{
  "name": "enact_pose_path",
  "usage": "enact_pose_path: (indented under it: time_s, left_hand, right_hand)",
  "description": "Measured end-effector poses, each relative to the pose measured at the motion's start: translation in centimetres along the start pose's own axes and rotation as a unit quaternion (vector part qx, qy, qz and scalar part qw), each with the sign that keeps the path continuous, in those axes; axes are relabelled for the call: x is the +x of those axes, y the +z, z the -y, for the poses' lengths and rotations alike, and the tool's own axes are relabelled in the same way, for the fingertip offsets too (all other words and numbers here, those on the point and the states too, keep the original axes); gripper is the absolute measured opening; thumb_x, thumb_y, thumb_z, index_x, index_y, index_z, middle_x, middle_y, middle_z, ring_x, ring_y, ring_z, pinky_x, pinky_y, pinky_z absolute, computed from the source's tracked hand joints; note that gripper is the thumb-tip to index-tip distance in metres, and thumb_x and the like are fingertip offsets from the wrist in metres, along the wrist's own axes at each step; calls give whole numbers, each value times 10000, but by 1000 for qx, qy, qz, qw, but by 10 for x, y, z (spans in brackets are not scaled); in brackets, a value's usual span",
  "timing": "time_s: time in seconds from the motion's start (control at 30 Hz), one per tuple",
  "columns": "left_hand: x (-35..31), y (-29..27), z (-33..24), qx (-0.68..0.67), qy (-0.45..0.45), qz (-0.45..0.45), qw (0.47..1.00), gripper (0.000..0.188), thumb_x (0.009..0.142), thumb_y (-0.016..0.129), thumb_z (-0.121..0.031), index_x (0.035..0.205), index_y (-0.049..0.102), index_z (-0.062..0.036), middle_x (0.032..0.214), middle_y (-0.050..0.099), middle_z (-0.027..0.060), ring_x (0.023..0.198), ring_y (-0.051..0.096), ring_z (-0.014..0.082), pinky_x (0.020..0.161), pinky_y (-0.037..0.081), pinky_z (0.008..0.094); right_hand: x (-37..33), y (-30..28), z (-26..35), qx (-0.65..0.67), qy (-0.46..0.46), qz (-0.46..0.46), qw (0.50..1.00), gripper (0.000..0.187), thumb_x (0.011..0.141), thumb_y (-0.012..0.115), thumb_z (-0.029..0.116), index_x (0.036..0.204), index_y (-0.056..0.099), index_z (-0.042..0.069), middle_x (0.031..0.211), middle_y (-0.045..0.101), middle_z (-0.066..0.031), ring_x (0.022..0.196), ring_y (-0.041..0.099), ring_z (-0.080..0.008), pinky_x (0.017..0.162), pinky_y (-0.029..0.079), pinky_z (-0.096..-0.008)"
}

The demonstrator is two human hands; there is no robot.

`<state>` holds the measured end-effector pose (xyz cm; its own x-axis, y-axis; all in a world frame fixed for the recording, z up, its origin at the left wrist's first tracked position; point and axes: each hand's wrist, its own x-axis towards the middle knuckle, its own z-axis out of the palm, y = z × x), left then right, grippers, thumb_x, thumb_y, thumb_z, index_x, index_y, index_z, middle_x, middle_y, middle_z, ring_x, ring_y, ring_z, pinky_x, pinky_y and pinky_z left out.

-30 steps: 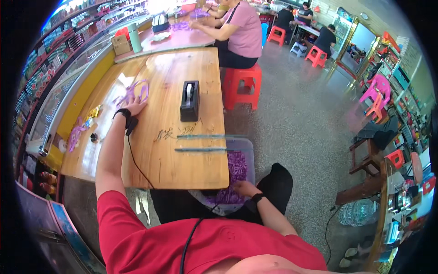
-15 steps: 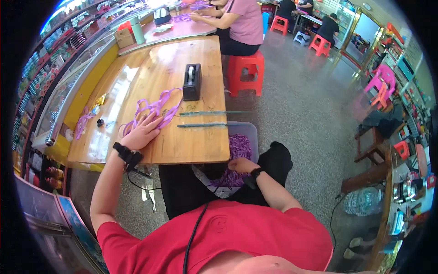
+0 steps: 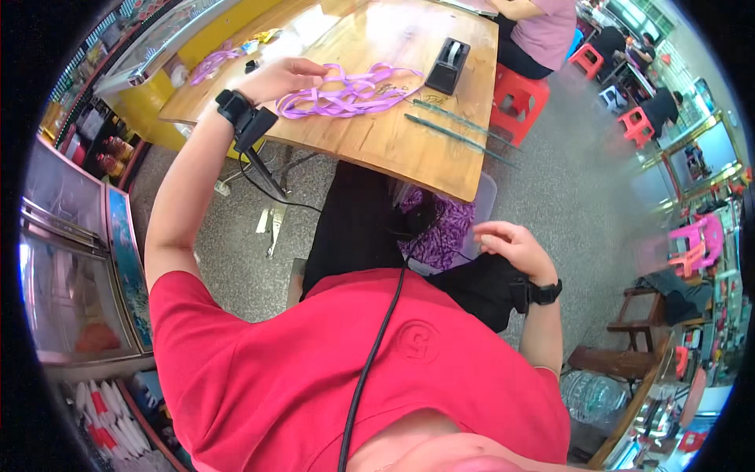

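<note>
My half-curled left hand (image 3: 281, 79) hangs beside purple ribbon (image 3: 363, 105) on the desk (image 3: 370, 41), my half-open right hand (image 3: 521, 248) near a bin (image 3: 485, 198), grips unclear.

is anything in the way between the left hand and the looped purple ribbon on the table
Nothing visible: the left hand is right at the left end of the purple ribbon. The black tape dispenser stands off its right end, outside that gap.

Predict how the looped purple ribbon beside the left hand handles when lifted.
Probably floppy: the purple ribbon lies in slack, curving loops. Likely light, as its strands look thin and narrow. May tangle, since several loops cross one another.
</note>
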<state>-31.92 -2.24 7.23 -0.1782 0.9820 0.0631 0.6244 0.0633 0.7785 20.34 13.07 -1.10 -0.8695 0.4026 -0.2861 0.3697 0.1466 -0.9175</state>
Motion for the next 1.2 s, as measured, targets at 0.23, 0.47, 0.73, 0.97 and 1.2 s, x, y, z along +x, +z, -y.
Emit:
enact_pose_path:
  time_s: [0.23,0.47,0.73,0.97,1.2]
  left_hand:
    - [-4,22,-1,251,-6,-83,964,223,821,669,-18,1027,734,-75,908,714,65,735,603,110,665,485,265]
    - [70,27,-1,251,95,-59,961,256,767,619,-34,995,732,-59,897,734,122,798,693,241,727,535,346]
    - [103,28,39,374,45,-24,926,157,727,670,-164,837,740,-77,831,704,188,775,685,324,708,543,406]
    - [105,20,18,367,-1,-1,930,161,743,641,-125,867,702,-42,873,692,174,845,668,344,745,532,403]
    - [107,27,28,352,-16,31,935,193,757,679,-195,869,701,-40,862,698,187,820,670,331,731,537,402]
  right_hand:
    - [2,21,28,-11,-15,50,999,287,961,599,123,1212,624,-13,1070,687,-69,944,635,-120,844,513,-274]
    - [8,27,41,-58,-52,75,994,271,950,596,68,1206,630,-13,1072,688,-69,977,634,-130,882,505,-276]
    - [-13,35,6,-19,-7,61,998,283,950,626,210,1157,669,23,996,699,-46,889,626,-106,816,506,-272]
    - [-23,31,-7,27,-11,22,999,287,963,586,208,1171,669,29,969,700,-31,837,628,-91,775,511,-257]
    - [-18,40,-24,49,-21,34,998,302,971,584,231,1173,664,21,979,699,-33,833,625,-94,779,518,-259]
